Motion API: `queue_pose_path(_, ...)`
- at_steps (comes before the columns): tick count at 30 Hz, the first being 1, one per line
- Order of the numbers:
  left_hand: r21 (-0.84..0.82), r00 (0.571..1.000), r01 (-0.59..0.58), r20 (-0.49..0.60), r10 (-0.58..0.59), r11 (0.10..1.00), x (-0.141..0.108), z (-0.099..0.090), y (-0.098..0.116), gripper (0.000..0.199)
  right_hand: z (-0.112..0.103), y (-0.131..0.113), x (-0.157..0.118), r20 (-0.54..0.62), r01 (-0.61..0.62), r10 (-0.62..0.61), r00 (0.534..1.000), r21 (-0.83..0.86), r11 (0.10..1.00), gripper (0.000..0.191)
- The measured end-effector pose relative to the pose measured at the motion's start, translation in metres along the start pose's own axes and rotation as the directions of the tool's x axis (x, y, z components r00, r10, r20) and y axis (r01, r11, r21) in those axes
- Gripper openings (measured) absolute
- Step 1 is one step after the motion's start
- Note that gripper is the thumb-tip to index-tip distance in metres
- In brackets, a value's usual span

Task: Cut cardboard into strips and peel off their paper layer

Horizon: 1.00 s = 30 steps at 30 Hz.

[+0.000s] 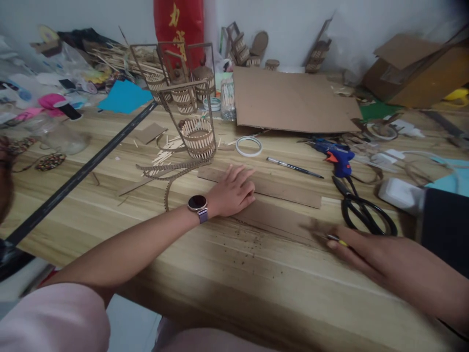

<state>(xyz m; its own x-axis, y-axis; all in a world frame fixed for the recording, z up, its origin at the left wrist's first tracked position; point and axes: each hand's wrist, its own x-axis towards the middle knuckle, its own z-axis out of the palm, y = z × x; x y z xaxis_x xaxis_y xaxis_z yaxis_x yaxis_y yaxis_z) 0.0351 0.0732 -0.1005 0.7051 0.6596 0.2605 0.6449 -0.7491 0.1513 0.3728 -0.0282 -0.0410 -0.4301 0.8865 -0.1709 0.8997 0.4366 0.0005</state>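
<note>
My left hand [234, 191], with a watch [198, 203] on its wrist, lies flat with fingers spread over a brown cardboard strip [274, 217], pressing it on the table. A second cardboard strip [289, 191] lies just beyond, partly under the fingertips. At the strip's right end, my right hand [355, 249] is closed around a utility knife [337, 239] with a yellow and black handle; motion blurs its blade. Brown crumbs [252, 247] are scattered along the strip's near edge. Left of my left hand curls a thin notched cardboard strip [172, 171].
Beyond stands a small stick basket [198, 139] with a tall handle. To the right are scissors [366, 212], a blue glue gun [337, 154] and a pen [295, 167]. A tape roll [249, 146] and large cardboard sheet [293, 100] lie behind. Another person's hand [4, 166] shows far left.
</note>
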Motion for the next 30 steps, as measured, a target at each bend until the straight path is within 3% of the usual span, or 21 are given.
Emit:
queue_pose_path(1, 0.000, 1.000, 0.006, -0.005, -0.006, 1.000, 0.000, 0.000, 0.000, 0.020, -0.004, -0.011, 0.009, 0.097, 0.073, -0.079, 0.992, 0.057, 0.996, 0.039)
queue_pose_path(6, -0.044, 0.998, 0.031, -0.049, -0.033, 0.999, 0.000, 0.003, -0.001, 0.019, -0.012, -0.064, 0.064, 0.067, 0.244, -0.242, 0.968, -0.030, 0.969, 0.030)
queue_pose_path(11, -0.018, 0.997, 0.016, -0.080, -0.017, 1.000, 0.001, 0.005, -0.001, 0.022, -0.020, -0.097, 0.094, 0.136, 0.255, -0.238, 0.962, -0.132, 0.958, 0.025)
queue_pose_path(17, 0.007, 0.997, 0.012, -0.075, -0.011, 1.000, 0.001, 0.005, 0.001, 0.022, -0.019, -0.100, 0.098, 0.154, 0.255, -0.235, 0.960, -0.123, 0.959, 0.025)
queue_pose_path(22, 0.019, 0.998, 0.017, -0.063, -0.015, 1.000, 0.002, 0.004, 0.003, 0.023, -0.011, -0.093, 0.097, 0.070, 0.276, -0.272, 0.960, -0.065, 0.959, 0.023)
queue_pose_path(30, 0.038, 0.999, 0.029, -0.039, -0.028, 0.999, 0.002, 0.001, 0.005, 0.027, -0.013, -0.095, 0.095, 0.113, 0.268, -0.257, 0.960, -0.095, 0.959, 0.023)
